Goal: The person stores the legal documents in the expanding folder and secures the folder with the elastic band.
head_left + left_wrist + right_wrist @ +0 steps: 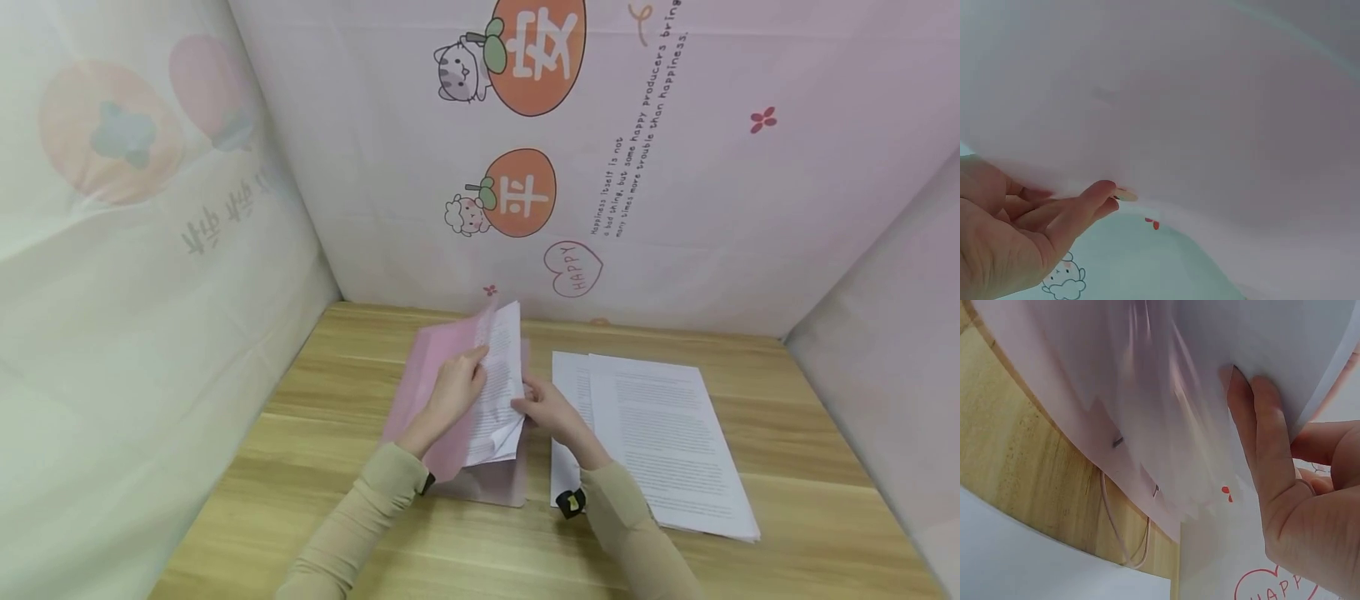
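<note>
A pink translucent folder (427,367) lies on the table with its front cover raised. My left hand (455,389) reaches over the cover and holds its upper edge; in the left wrist view the thumb and fingers pinch the edge of that pale pink sheet (1197,125). Inside the folder stand printed papers (501,367), tilted, with a lower corner curled up. On their right side, my right hand (551,410) grips the paper edge between thumb and fingers. From the right wrist, two fingers (1270,425) press flat against the back of the papers.
Right of the folder, a stack of printed sheets (667,442) overlaps another sheet (572,383) on the wooden table (810,467). A thin pink elastic loop (1107,509) hangs from the folder edge. A printed cloth wall (675,275) closes off the back.
</note>
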A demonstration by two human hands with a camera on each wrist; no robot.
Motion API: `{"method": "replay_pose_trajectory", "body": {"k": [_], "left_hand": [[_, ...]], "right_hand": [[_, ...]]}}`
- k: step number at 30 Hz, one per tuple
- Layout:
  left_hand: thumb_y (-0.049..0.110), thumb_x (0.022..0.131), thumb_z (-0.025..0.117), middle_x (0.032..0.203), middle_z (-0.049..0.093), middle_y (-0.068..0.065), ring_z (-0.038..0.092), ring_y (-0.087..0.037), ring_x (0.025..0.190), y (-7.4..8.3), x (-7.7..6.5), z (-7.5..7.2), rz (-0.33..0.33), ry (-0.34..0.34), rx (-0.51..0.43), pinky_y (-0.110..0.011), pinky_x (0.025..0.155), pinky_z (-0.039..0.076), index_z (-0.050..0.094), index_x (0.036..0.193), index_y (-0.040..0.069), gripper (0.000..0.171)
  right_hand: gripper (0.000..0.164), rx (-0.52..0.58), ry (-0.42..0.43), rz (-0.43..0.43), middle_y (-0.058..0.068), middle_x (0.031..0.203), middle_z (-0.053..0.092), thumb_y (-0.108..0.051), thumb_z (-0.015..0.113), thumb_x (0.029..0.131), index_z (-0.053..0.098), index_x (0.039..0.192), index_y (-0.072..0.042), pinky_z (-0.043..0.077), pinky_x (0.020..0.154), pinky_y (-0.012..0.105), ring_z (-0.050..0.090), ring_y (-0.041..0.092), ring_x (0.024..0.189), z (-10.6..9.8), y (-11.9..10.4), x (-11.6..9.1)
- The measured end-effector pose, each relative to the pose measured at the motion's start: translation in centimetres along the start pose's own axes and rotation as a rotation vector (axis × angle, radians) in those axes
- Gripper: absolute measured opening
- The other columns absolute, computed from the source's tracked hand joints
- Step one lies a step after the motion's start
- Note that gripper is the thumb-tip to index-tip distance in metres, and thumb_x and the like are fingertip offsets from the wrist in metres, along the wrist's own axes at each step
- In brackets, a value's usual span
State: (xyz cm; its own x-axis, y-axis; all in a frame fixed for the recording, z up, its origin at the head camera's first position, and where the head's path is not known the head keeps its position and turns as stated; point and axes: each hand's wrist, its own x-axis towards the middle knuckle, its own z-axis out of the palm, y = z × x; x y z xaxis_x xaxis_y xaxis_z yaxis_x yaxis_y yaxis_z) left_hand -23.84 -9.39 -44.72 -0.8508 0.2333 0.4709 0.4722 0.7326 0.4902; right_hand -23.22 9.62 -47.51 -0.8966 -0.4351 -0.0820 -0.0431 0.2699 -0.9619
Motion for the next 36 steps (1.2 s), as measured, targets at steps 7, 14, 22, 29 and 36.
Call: {"method": "replay_pose_trajectory", "body": {"k": [7,14,22,29,36], "left_hand": [[-0.006,0.083,0.057,0.076,0.071,-0.017,0.055,-0.022,0.059,0.3,0.2,-0.4,-0.024,0.017,0.036,-0.036,0.058,0.051,0.061,0.128,-0.006,0.046],[-0.006,0.083,0.056,0.067,0.065,-0.014,0.048,-0.016,0.056,0.8,0.3,-0.4,-0.010,-0.003,0.029,-0.029,0.054,0.047,0.064,0.125,-0.005,0.042],[-0.007,0.083,0.056,0.072,0.068,-0.015,0.045,-0.013,0.056,0.9,0.1,-0.2,-0.047,0.001,0.003,-0.024,0.053,0.044,0.061,0.128,-0.008,0.045],[-0.008,0.084,0.055,0.066,0.063,-0.012,0.038,-0.010,0.053,1.0,0.1,-0.4,-0.072,-0.007,-0.038,-0.019,0.050,0.035,0.059,0.130,-0.008,0.047],[-0.007,0.083,0.054,0.060,0.057,-0.008,0.034,-0.006,0.050,1.0,-0.1,-0.2,-0.057,0.007,-0.094,-0.016,0.046,0.031,0.061,0.129,-0.008,0.046]], "right_hand": [[0.056,0.013,-0.012,-0.011,0.038,0.119,0.063,0.000,0.049,0.095,0.033,0.148,0.010,0.059,0.076,0.033,0.070,0.028,0.095,-0.6,-0.1,-0.4],[0.058,-0.026,-0.041,-0.015,0.037,0.118,0.064,0.001,0.048,0.094,0.033,0.149,0.008,0.059,0.078,0.038,0.069,0.019,0.089,-1.1,-0.3,-0.2],[0.052,-0.041,0.014,0.048,0.036,0.120,0.062,-0.007,0.046,0.098,0.036,0.146,0.010,0.060,0.083,0.043,0.071,0.033,0.096,-0.9,-0.7,0.3],[0.049,-0.033,0.059,0.071,0.035,0.120,0.063,-0.007,0.046,0.098,0.040,0.144,0.008,0.060,0.076,0.035,0.071,0.028,0.091,-0.5,-0.7,0.6],[0.049,0.033,0.018,0.077,0.034,0.119,0.064,-0.005,0.045,0.098,0.038,0.146,0.003,0.060,0.077,0.038,0.071,0.029,0.094,0.3,-0.5,0.9]]}}
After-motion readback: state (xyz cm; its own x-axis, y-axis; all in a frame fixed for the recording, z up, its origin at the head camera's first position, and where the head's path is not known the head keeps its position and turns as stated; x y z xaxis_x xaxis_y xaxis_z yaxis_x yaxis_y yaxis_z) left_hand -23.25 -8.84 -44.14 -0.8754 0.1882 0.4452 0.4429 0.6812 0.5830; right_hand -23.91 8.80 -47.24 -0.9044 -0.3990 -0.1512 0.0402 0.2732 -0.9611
